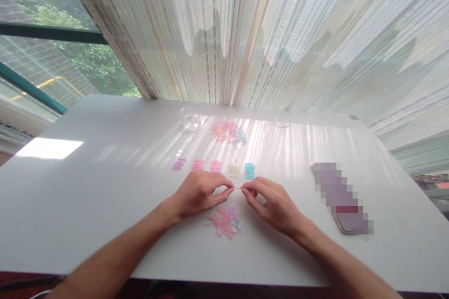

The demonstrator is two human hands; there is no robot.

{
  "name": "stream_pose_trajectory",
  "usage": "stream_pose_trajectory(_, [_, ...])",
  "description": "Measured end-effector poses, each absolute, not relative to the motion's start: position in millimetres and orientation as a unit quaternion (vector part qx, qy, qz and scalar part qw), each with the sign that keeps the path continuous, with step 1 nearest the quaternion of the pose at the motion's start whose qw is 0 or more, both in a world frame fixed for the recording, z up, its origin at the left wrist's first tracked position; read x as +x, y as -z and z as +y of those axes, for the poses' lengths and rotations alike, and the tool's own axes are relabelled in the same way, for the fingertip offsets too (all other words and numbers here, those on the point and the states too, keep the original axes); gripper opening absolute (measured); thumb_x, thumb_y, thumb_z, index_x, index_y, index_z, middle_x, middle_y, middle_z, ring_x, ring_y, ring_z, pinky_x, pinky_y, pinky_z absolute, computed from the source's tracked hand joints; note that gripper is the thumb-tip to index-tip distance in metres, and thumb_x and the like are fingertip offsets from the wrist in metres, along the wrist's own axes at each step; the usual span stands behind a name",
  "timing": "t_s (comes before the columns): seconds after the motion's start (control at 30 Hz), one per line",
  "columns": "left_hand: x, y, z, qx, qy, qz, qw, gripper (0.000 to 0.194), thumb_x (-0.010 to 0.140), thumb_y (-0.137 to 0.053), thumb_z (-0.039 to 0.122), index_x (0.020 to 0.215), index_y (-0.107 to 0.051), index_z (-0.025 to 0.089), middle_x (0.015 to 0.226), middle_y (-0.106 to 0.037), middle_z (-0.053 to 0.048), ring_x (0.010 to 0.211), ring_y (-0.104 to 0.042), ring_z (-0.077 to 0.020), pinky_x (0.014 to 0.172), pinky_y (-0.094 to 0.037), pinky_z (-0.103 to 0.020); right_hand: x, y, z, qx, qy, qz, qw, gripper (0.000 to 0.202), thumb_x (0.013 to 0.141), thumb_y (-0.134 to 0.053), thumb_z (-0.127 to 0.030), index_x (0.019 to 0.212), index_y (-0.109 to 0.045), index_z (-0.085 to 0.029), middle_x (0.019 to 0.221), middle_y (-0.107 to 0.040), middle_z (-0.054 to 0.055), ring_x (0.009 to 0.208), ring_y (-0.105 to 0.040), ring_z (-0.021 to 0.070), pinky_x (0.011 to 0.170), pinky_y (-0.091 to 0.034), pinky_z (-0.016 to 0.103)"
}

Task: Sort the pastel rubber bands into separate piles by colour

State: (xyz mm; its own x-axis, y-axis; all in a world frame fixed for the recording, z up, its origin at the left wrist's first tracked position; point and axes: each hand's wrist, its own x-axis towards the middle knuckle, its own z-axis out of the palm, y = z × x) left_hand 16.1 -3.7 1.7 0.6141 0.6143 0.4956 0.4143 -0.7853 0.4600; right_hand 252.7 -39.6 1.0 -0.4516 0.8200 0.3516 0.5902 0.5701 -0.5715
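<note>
Between my two hands runs a short, thin pink elastic band, pulled straight. The thumb and index finger of my left hand pinch one end. My right hand pinches the other end the same way. Just beyond the fingers lies a row of small band groups sorted by colour: purple, pink, light pink, pale yellow and blue. A loose pile of mixed pastel bands rests below my hands, nearer the table's front.
Farther back on the white table is a second mixed pile of bands. Clear round dishes stand at the back left and back right. A phone, partly pixelated, lies to the right. Striped curtains hang behind.
</note>
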Motion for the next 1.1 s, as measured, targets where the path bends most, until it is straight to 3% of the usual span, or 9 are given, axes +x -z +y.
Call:
stream_pose_trajectory(0.1, [16, -2, -4, 0.887, -0.321, 0.298, 0.148, 0.011, 0.094, -0.061, 0.019, 0.093, -0.072, 0.019, 0.071, -0.074, 0.002, 0.056, -0.063, -0.0099, 0.060, -0.047, -0.022, 254, -2, -39, -0.426, -0.175, -0.830, 0.313, 0.015, 0.100, -0.053, -0.021, 0.093, -0.067, -0.020, 0.075, -0.065, 0.002, 0.065, -0.060, 0.0139, 0.061, -0.048, 0.025])
stream_pose_trajectory(0.23, [15, -5, -1, 0.901, -0.301, 0.298, 0.092, 0.010, 0.096, -0.060, 0.020, 0.099, -0.070, 0.018, 0.090, -0.077, -0.002, 0.079, -0.069, -0.0159, 0.072, -0.050, -0.027, 257, -6, -35, -0.458, -0.150, -0.808, 0.339, 0.014, 0.098, -0.054, -0.021, 0.090, -0.066, -0.021, 0.073, -0.065, 0.001, 0.065, -0.061, 0.0137, 0.058, -0.048, 0.024])
stream_pose_trajectory(0.5, [26, 3, 14, 0.896, -0.281, 0.344, -0.006, 0.014, 0.097, -0.062, 0.026, 0.107, -0.070, 0.019, 0.118, -0.074, -0.007, 0.106, -0.063, -0.0253, 0.094, -0.043, -0.042, 266, -10, -27, -0.519, -0.140, -0.762, 0.361, 0.018, 0.100, -0.054, -0.028, 0.087, -0.065, -0.021, 0.074, -0.065, 0.002, 0.064, -0.060, 0.0138, 0.050, -0.046, 0.023])
stream_pose_trajectory(0.87, [34, 8, 17, 0.906, -0.266, 0.330, 0.005, 0.017, 0.100, -0.055, 0.017, 0.096, -0.072, 0.020, 0.110, -0.076, -0.004, 0.099, -0.067, -0.0204, 0.096, -0.040, -0.041, 264, -10, -28, -0.520, -0.148, -0.760, 0.359, 0.019, 0.100, -0.054, -0.029, 0.086, -0.065, -0.021, 0.074, -0.066, 0.002, 0.063, -0.061, 0.0137, 0.049, -0.047, 0.023])
stream_pose_trajectory(1.1, [33, 6, 16, 0.893, -0.304, 0.333, 0.000, 0.012, 0.100, -0.058, 0.022, 0.101, -0.070, 0.020, 0.105, -0.077, -0.002, 0.095, -0.068, -0.0194, 0.094, -0.040, -0.041, 262, -6, -27, -0.516, -0.153, -0.766, 0.351, 0.016, 0.099, -0.055, -0.025, 0.086, -0.065, -0.022, 0.072, -0.064, 0.000, 0.062, -0.059, 0.0124, 0.051, -0.048, 0.021])
